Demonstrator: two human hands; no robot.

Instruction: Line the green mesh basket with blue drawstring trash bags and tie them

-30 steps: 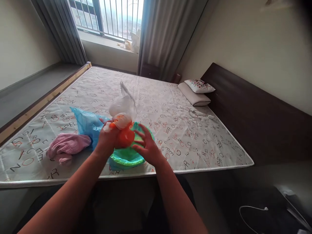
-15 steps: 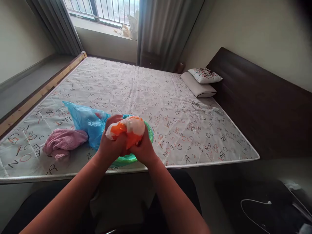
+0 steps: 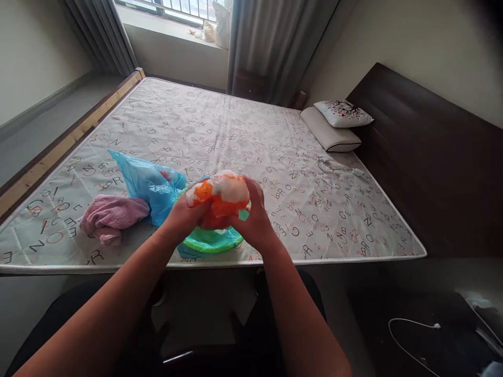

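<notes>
Between my two hands is a soft, dough-like orange-and-white lump (image 3: 226, 196), white on top and orange below. My left hand (image 3: 189, 212) grips its left end, the thumb lying along the near side. On the right end, my right hand (image 3: 255, 217) has its fingers curled over the far side and its thumb beneath. Under the lump, on the mattress, stands a round green basin (image 3: 214, 245) with thin bluish plastic in it; my hands hide much of it. A blue plastic bag (image 3: 155, 191) lies left of the basin, touching a crumpled pink towel (image 3: 112, 214).
The lettered mattress (image 3: 204, 131) has its front edge just before my knees. Two pillows (image 3: 334, 125) rest by the dark headboard (image 3: 424, 120). At the lower right, a white cable (image 3: 408, 320) lies on a dark surface. Grey curtains (image 3: 271, 47) flank the window.
My hands have moved slightly right in view with the lump, and my right hand's fingers have spread wider around it. More of the basin's front shows. The view has tilted down a little.
</notes>
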